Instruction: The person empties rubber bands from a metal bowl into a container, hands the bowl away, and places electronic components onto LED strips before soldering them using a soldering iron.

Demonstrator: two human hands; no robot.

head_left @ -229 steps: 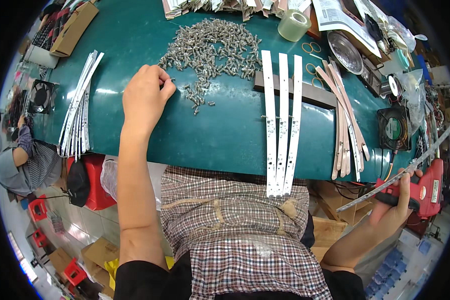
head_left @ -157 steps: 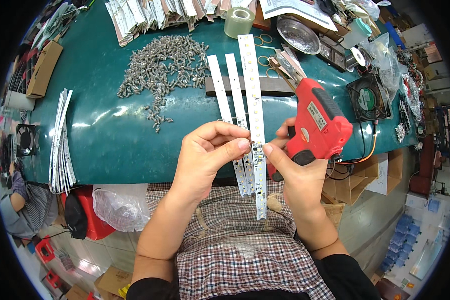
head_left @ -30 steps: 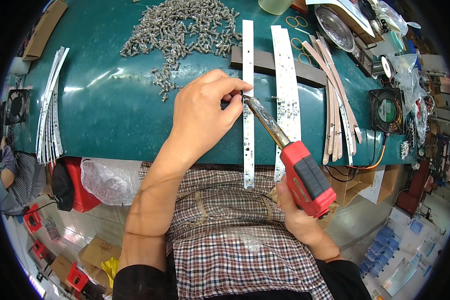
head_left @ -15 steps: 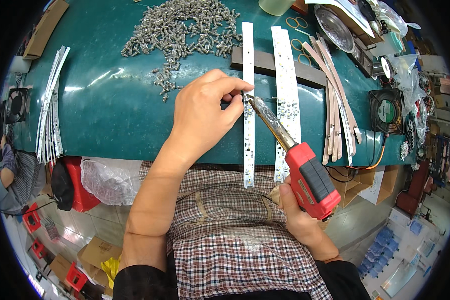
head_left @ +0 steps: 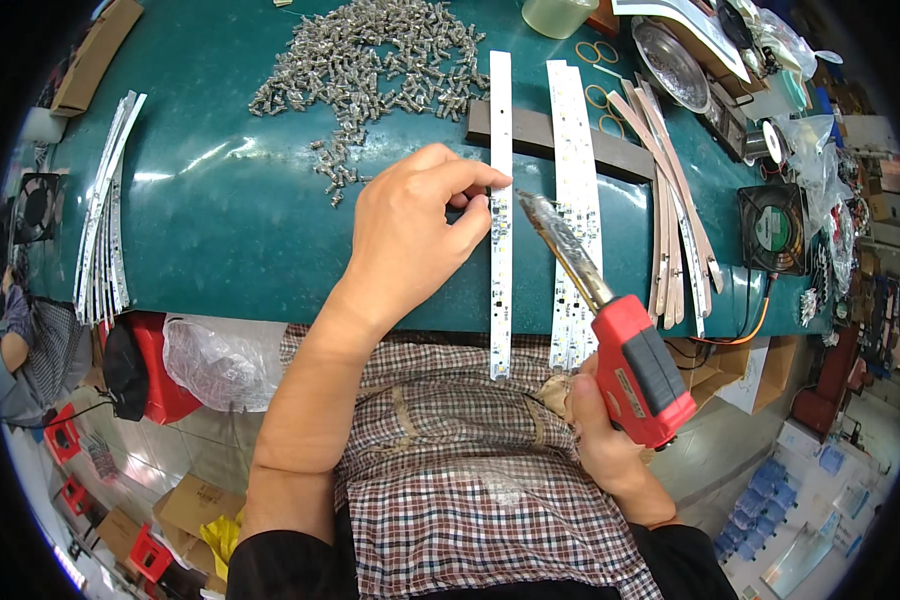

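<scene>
A narrow white LED circuit strip (head_left: 501, 300) lies lengthwise in front of me, its upper part across a dark grey bar (head_left: 625, 158). My left hand (head_left: 402, 235) is at the strip's left edge, thumb and index finger curled together in a pinch. The index fingertip reaches over the strip; whatever is between the fingers is hidden. My right hand (head_left: 610, 450) is wrapped around the grip of a red and black soldering gun (head_left: 638, 370). Its metal tip points up and left, apart from the strip and above more LED strips (head_left: 574, 130) lying side by side.
Small metal parts (head_left: 370, 60) are heaped at the back of the green table (head_left: 200, 230). White strips (head_left: 105, 215) are bunched at left. At right lie pale strips (head_left: 662, 230), a metal dish (head_left: 670, 65), a solder spool (head_left: 765, 140) and a black fan (head_left: 773, 227).
The soldering gun's tip has pulled away from the strip toward the right, and my right hand has moved slightly right and down. My left hand has kept its pinch at the strip.
</scene>
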